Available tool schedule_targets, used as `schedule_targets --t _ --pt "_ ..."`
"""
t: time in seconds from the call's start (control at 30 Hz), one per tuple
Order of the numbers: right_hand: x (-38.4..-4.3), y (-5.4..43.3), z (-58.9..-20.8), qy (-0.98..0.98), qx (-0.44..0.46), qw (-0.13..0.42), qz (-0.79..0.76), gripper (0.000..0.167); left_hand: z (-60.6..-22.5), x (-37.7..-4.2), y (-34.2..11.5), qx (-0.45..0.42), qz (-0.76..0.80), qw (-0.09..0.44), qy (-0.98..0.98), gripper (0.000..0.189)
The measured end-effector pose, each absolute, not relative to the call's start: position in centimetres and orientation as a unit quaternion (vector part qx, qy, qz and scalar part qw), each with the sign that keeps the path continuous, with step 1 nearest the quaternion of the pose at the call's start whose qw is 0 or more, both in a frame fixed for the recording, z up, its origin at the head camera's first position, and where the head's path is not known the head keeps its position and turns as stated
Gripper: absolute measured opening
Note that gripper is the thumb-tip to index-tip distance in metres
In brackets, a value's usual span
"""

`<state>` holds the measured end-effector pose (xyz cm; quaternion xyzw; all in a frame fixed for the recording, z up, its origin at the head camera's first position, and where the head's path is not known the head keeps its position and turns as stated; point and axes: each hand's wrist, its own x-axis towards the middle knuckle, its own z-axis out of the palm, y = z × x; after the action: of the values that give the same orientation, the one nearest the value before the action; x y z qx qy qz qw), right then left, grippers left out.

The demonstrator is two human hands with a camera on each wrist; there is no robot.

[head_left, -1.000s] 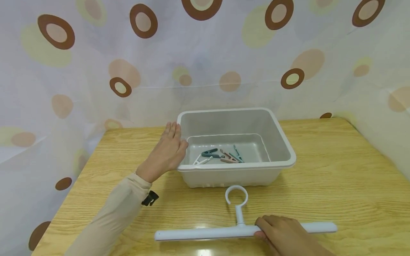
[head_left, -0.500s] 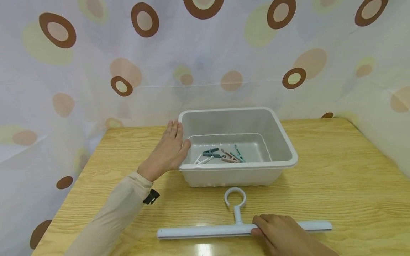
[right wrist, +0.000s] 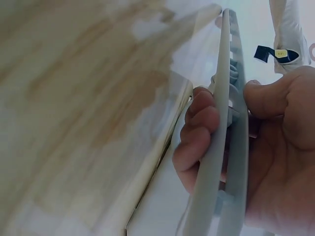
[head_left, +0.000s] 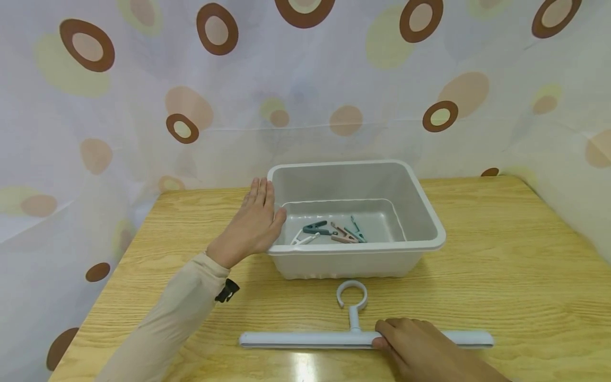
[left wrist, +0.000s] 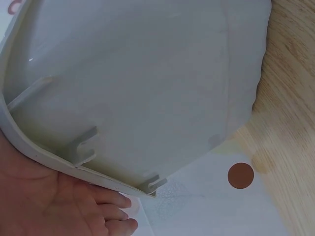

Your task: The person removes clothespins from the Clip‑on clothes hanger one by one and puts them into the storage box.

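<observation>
A pale grey plastic basin (head_left: 343, 260) stands on the table, and several clothespins lie on its floor: a white clothespin (head_left: 305, 240), a dark green clothespin (head_left: 317, 229), a pink clothespin (head_left: 343, 235) and a teal one. My left hand (head_left: 255, 220) rests on the basin's left rim with straight fingers; the left wrist view shows the palm against the rim's underside (left wrist: 64, 164). In front of the basin, my right hand (head_left: 420, 342) grips a white trouser hanger (head_left: 305, 339) right of its centre. Its open hook (head_left: 352, 294) points toward the basin. Fingers and thumb (right wrist: 268, 98) wrap its two parallel bars.
The wood-grain table (head_left: 515, 265) extends to both sides of the basin. A patterned curtain (head_left: 305, 79) hangs behind the table and along its sides. A black buckle (head_left: 227, 291) hangs at the left sleeve.
The hanger has turned slightly in my right hand; its left end has moved right and up, and the slit along its lower edge shows more. The left hand stays on the rim.
</observation>
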<state>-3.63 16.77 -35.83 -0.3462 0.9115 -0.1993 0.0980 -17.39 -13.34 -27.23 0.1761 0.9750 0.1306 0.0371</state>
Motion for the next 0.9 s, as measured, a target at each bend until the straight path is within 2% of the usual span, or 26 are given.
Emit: schedule_targets --t 0.13,0.43,0.67,0.9 --pt "-3.88 16.78 -35.82 0.908 -0.34 0.119 -0.214 0.021 -27.15 -17.48 -13.25 0.177 0.127 0.045 0.975 0.067" --pt "-4.22 16.76 -36.03 0.906 -0.345 0.128 -0.209 0.019 -26.9 -17.46 -12.99 0.174 0.112 0.055 0.977 0.067" --pt "-4.32 16.62 -36.13 0.911 -0.361 0.094 -0.175 0.018 -26.88 -17.37 -13.0 0.174 0.107 0.051 0.978 0.066" --pt "-4.51 16.59 -35.89 0.914 -0.359 0.087 -0.169 0.022 -26.92 -17.4 -13.04 0.175 0.104 0.05 0.978 0.067"
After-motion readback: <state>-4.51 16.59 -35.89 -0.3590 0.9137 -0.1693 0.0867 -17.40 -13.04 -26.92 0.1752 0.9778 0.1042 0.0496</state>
